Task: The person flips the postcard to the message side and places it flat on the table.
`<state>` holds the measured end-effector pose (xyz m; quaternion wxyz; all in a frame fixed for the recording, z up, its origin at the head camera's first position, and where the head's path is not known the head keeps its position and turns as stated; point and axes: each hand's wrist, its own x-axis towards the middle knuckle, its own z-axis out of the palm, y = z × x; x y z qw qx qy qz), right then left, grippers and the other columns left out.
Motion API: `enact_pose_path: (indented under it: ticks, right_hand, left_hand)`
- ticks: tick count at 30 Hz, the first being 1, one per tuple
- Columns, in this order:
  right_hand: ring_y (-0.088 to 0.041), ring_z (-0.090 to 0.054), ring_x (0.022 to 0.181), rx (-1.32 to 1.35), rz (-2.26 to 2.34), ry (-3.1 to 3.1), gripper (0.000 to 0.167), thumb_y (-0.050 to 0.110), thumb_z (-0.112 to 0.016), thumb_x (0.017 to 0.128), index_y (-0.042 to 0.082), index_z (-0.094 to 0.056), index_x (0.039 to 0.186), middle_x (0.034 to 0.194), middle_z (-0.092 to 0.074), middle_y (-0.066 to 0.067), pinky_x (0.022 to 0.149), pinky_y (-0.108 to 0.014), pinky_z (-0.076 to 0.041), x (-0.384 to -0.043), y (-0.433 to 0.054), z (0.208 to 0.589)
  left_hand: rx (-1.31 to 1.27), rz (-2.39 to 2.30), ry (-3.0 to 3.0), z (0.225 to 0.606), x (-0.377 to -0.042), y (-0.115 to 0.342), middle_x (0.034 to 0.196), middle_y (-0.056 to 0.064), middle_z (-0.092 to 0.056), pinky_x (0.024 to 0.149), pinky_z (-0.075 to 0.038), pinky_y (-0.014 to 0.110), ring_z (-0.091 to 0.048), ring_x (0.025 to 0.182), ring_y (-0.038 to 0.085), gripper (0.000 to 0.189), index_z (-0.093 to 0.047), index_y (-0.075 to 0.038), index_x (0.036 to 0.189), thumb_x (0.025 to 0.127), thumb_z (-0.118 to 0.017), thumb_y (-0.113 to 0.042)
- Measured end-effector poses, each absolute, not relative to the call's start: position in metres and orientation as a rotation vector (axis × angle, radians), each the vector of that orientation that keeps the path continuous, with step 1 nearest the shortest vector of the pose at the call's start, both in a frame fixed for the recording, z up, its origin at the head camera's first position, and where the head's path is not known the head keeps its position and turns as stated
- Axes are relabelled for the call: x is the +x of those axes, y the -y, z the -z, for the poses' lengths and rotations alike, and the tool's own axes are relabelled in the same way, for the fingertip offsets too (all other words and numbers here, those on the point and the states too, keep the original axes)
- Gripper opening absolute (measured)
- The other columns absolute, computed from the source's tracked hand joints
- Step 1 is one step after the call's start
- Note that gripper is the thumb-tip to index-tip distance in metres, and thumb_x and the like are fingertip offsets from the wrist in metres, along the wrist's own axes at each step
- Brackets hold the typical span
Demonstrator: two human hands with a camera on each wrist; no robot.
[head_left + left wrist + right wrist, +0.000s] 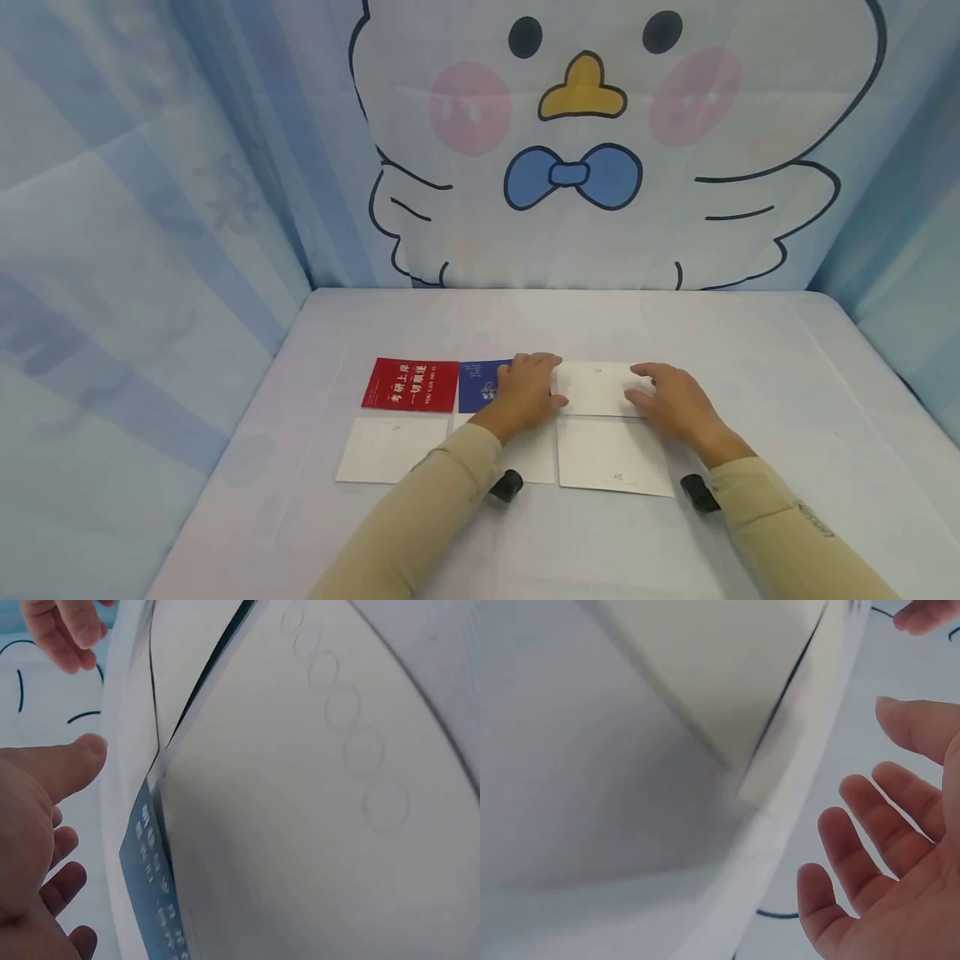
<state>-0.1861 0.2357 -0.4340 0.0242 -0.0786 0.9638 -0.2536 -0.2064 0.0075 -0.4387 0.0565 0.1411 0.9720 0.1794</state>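
Note:
Postcard-sized cards lie in two rows. The far row has a red card (411,386) with white lettering, a blue card (476,386) and a white card (592,389). Three white cards make up the near row: left (393,450), middle (536,455) and right (615,457). My left hand (523,395) hovers over the blue card's right part, hiding some of it, its fingers spread and relaxed. By the right end of the far white card is my right hand (677,407), thumb and fingers apart. Neither palm holds anything in the wrist views.
The cards lie on a pale cloth-covered table (780,383). Behind it hangs a curtain (577,242) with a cartoon bird. Pale blue curtains close in both sides. A small black device (507,485) sits at the left cuff and another black device (700,493) at the right cuff.

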Motion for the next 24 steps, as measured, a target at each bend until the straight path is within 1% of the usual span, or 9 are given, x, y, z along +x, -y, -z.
enact_pose_path:
  ticks: [3, 6, 9, 14, 19, 22, 24]
  right_hand:
    - [-0.048, -0.052, 0.120, -0.321, 0.813, -2.970, 0.052, 0.023, -0.066, 0.095, -0.007, -0.054, 0.136, 0.135, -0.054, -0.031, 0.100, -0.062, -0.041, -0.188, -0.225, 0.428]
    - [-0.049, -0.049, 0.125, -0.375, 0.797, -2.943, 0.055, 0.024, -0.068, 0.094, -0.005, -0.054, 0.138, 0.138, -0.052, -0.030, 0.102, -0.062, -0.039, -0.193, -0.211, 0.426]
    - [-0.048, -0.045, 0.130, -0.403, 0.747, -2.916, 0.057, 0.026, -0.069, 0.093, -0.002, -0.053, 0.140, 0.141, -0.051, -0.028, 0.105, -0.062, -0.036, -0.201, -0.193, 0.426]
    - [-0.046, -0.045, 0.131, -0.456, 0.676, -2.866, 0.061, 0.026, -0.074, 0.090, 0.001, -0.054, 0.141, 0.142, -0.052, -0.025, 0.107, -0.060, -0.036, -0.212, -0.164, 0.429]
    - [-0.045, -0.045, 0.133, -0.521, 0.650, -2.814, 0.065, 0.022, -0.078, 0.086, 0.000, -0.052, 0.142, 0.143, -0.052, -0.024, 0.109, -0.058, -0.034, -0.219, -0.144, 0.434]
    - [-0.045, -0.044, 0.134, -0.546, 0.638, -2.790, 0.067, 0.021, -0.079, 0.085, -0.001, -0.051, 0.142, 0.143, -0.052, -0.023, 0.109, -0.058, -0.033, -0.222, -0.137, 0.438]
    - [-0.045, -0.043, 0.135, -0.563, 0.606, -2.791, 0.067, 0.022, -0.079, 0.086, 0.000, -0.052, 0.142, 0.143, -0.052, -0.023, 0.109, -0.061, -0.031, -0.223, -0.135, 0.440]
  left_hand:
    - [0.424, -0.529, -2.926, 0.434, -0.209, 0.007, 0.152, -0.003, -0.046, 0.107, -0.034, 0.045, -0.038, 0.138, 0.022, 0.070, -0.046, -0.021, 0.150, 0.089, -0.076, -0.038]
    - [0.417, -0.493, -2.915, 0.431, -0.212, 0.025, 0.152, -0.002, -0.046, 0.110, -0.033, 0.049, -0.036, 0.139, 0.022, 0.073, -0.046, -0.021, 0.150, 0.087, -0.078, -0.040]
    - [0.380, -0.466, -2.913, 0.429, -0.214, 0.043, 0.150, -0.001, -0.047, 0.111, -0.031, 0.050, -0.034, 0.140, 0.023, 0.074, -0.047, -0.022, 0.149, 0.085, -0.080, -0.040]
    - [0.341, -0.475, -2.889, 0.432, -0.216, 0.071, 0.148, 0.000, -0.050, 0.111, -0.030, 0.049, -0.033, 0.140, 0.025, 0.077, -0.048, -0.020, 0.149, 0.082, -0.082, -0.039]
    - [0.295, -0.513, -2.875, 0.441, -0.215, 0.095, 0.143, 0.002, -0.054, 0.110, -0.030, 0.051, -0.036, 0.137, 0.027, 0.079, -0.051, -0.020, 0.148, 0.079, -0.085, -0.037]
    - [0.252, -0.531, -2.873, 0.445, -0.214, 0.106, 0.141, 0.004, -0.054, 0.108, -0.031, 0.051, -0.036, 0.136, 0.027, 0.080, -0.052, -0.020, 0.147, 0.078, -0.086, -0.037]
    - [0.228, -0.531, -2.868, 0.447, -0.214, 0.112, 0.141, 0.005, -0.054, 0.107, -0.032, 0.050, -0.036, 0.135, 0.028, 0.080, -0.052, -0.020, 0.148, 0.078, -0.086, -0.038]
